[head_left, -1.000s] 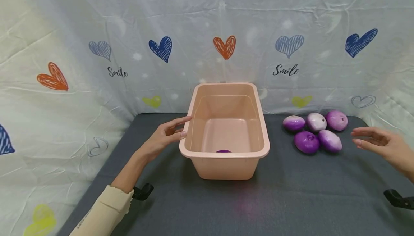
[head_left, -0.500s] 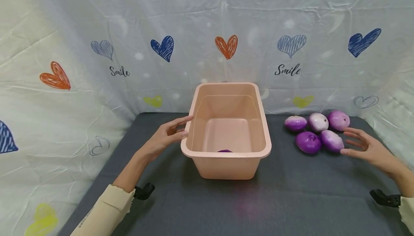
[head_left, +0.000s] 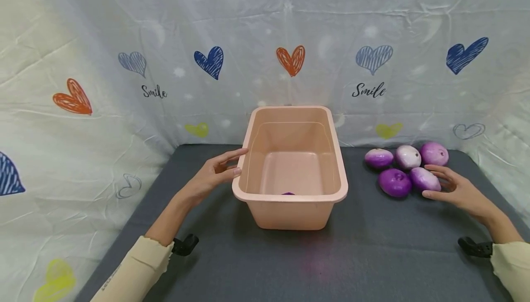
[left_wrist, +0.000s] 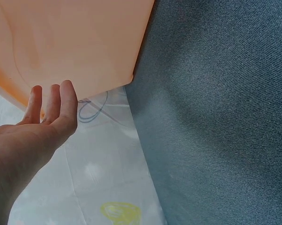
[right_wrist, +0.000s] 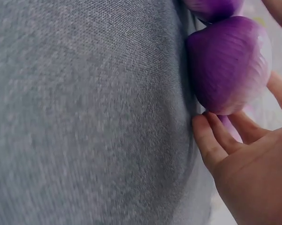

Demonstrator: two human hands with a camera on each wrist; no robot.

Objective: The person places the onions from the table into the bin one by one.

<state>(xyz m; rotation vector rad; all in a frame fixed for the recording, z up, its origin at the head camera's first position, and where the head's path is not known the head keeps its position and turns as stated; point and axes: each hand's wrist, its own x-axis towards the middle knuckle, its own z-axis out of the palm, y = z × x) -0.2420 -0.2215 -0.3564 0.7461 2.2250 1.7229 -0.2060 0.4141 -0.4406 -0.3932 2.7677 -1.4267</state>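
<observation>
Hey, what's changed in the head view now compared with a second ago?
The right hand has moved left, and its fingers are now spread about the onion nearest it. Nothing has visibly been lifted or let go. The left hand stays at the left rim of the peach tub, and the other four onions lie as they were.

And there was the left hand (left_wrist: 30, 140), low on the left, three fingers (left_wrist: 68, 101) pointing upward in front of the peach tub (left_wrist: 75, 42)! The tub's smooth wall filled the upper left, its side running along the grey desk (left_wrist: 216, 112), which took the whole right. Below, a pale sheet (left_wrist: 98, 164) showed a blue loop (left_wrist: 91, 112) and, right down at the bottom, a yellow print (left_wrist: 122, 213). Fingertip contact? Hard to tell.
</observation>
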